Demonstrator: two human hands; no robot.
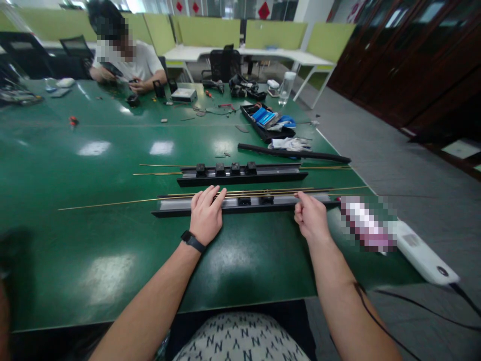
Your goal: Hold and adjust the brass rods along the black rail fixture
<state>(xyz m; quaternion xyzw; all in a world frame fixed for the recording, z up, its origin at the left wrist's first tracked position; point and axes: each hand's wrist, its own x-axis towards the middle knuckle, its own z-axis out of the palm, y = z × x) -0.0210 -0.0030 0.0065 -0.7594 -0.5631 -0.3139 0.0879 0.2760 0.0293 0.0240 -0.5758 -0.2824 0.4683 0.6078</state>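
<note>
The work looks partway along. Just above the centre of the frame, the rear channel (240,179) carries four black blocks (220,170) in a row, with thin rods (158,174) jutting past its ends. At the centre, the front channel (175,205) shows only two dark blocks (267,199) — any under the left hand (206,213) cannot be seen. Long brass-coloured rods (278,190) lie along it, their placing apparently unfinished. The left hand rests over them, fingers extended, thumb slightly apart; the right hand (312,214), right of centre, reaches its index finger to the rods, other fingers curled — whether it pinches one, I cannot tell. Both channels are straight and narrow, black-walled, pale inside; the blocks squat, the rods slender and shiny above the glossy green tabletop (240,273).
</note>
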